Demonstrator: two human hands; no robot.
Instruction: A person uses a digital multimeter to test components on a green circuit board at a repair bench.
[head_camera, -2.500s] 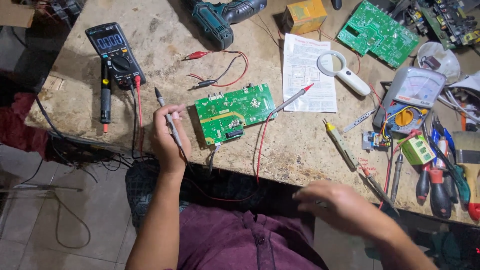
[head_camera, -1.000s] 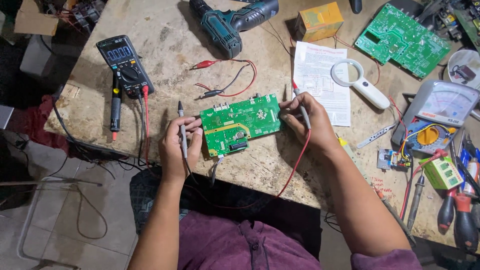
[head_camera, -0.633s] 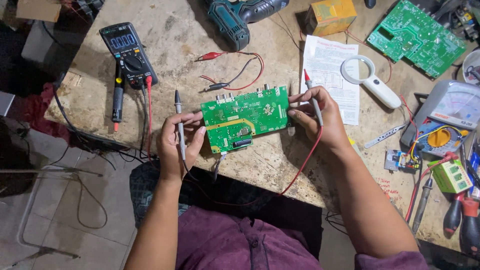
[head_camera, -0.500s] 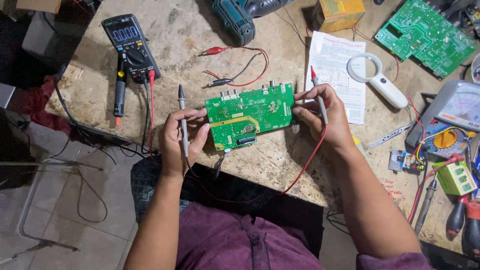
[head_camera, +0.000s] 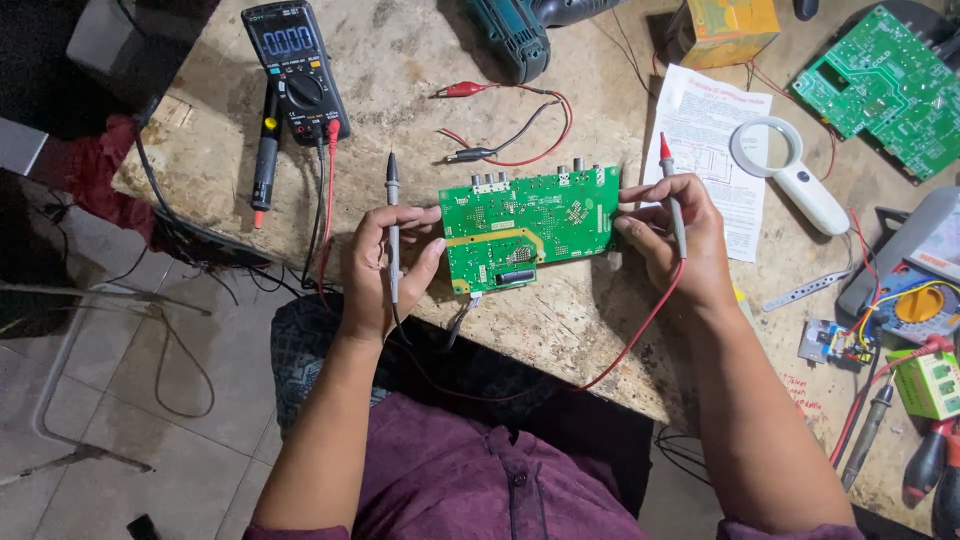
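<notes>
A green circuit board (head_camera: 530, 225) lies on the worn wooden bench, held between both hands. My left hand (head_camera: 380, 265) grips the black test probe (head_camera: 393, 215) upright and touches the board's left edge with thumb and fingertips. My right hand (head_camera: 675, 240) holds the red test probe (head_camera: 668, 172), tip pointing away from me, and pinches the board's right edge. The red lead (head_camera: 640, 335) loops down off the bench edge. A black digital multimeter (head_camera: 295, 65) sits at the far left with both leads plugged in.
Red and black clip leads (head_camera: 505, 125) lie behind the board. A printed sheet (head_camera: 715, 130), a magnifying glass (head_camera: 790, 170), a second green board (head_camera: 885, 85), a cordless drill (head_camera: 520, 35), a yellow box (head_camera: 725, 25), an analogue meter (head_camera: 920, 270) and screwdrivers (head_camera: 925, 465) crowd the right.
My right hand came up from my lap, took the red probe and closed on the board's right edge. Both hands now hold the board; my view has moved closer.
</notes>
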